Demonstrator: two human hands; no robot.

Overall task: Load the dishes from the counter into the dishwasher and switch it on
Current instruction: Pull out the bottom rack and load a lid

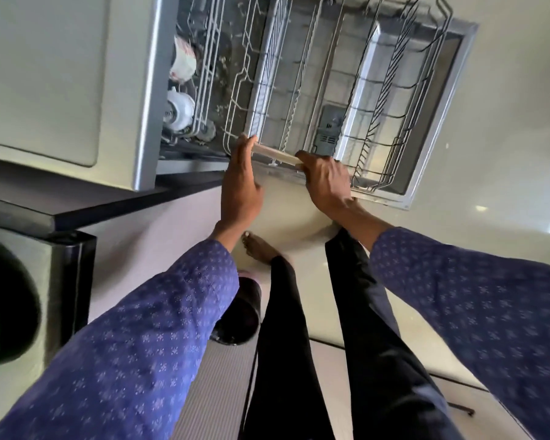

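Note:
The dishwasher's door [438,115] lies open, and the wire lower rack [391,100] is pulled out over it. At the rack's near edge I hold a pale plate [275,154], seen edge-on, between both hands. My left hand [242,182] presses its straight fingers against the plate's left rim. My right hand [326,179] grips the right rim with curled fingers. Inside the machine, white cups or bowls [181,63] sit on a higher rack.
A dark counter edge [77,204] runs at the left, above a dark appliance with a round front [16,300]. A black round container [238,315] and a grey ribbed mat [213,392] lie on the pale floor by my legs and my bare foot [258,249].

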